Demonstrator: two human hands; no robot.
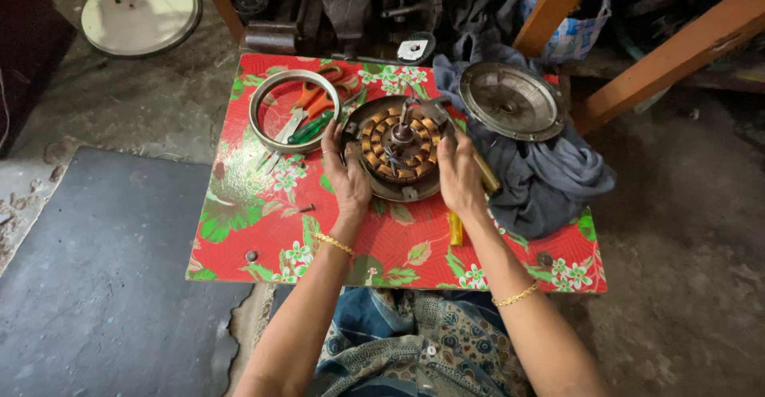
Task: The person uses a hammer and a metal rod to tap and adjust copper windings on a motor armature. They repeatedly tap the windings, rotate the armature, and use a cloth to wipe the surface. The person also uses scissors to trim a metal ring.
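The left hand and the right hand each clasp an opposite edge of the round motor housing, which lies on the worktop between them. Its copper-wound stator stands exposed, so it is judged already opened: the domed metal cover rests on grey cloth beyond the right hand, and a metal ring holding orange-handled pliers lies beyond the left.

Repair workshop, motor parts, concrete floor
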